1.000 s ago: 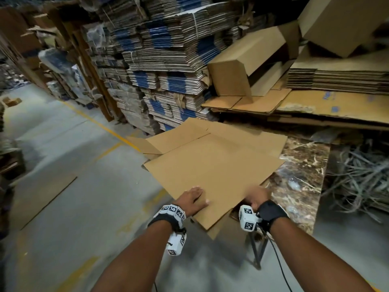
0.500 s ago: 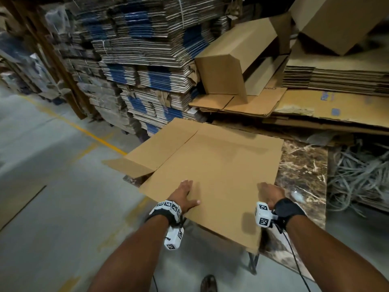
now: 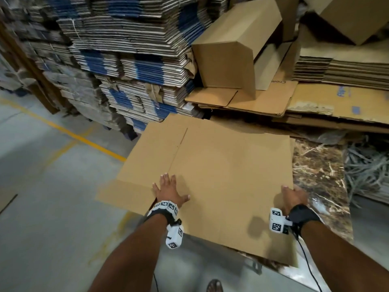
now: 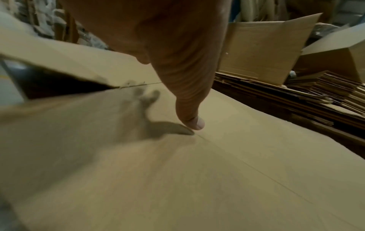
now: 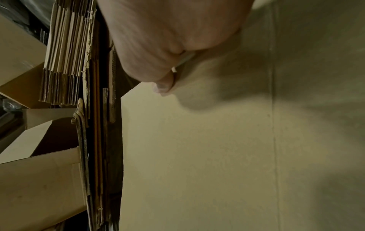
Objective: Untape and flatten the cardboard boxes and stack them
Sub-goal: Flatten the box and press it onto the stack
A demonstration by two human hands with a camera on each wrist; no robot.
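A flattened brown cardboard box [image 3: 221,175] lies on a marble-patterned table [image 3: 320,175], its left flaps hanging over the table's edge. My left hand [image 3: 168,186] lies flat on the cardboard near its left side, fingers spread and straight; the left wrist view shows its thumb [image 4: 195,121] touching the flattened box [image 4: 217,171]. My right hand [image 3: 291,197] grips the box's right edge, thumb on top and fingers curled under. In the right wrist view the thumb [image 5: 164,87] pinches that edge of the cardboard [image 5: 217,148].
Tall stacks of flattened blue-and-brown boxes [image 3: 126,60] stand behind on the left. An assembled open box [image 3: 229,49] rests on flat sheets [image 3: 263,100] behind the table, with more stacked sheets [image 3: 347,68] on the right. Grey strapping [image 3: 368,169] lies right; concrete floor [image 3: 52,197] left.
The flattened box has turned and slid squarely onto the table. My left hand went from its near edge to lying flat on top; my right hand followed its right edge further right.
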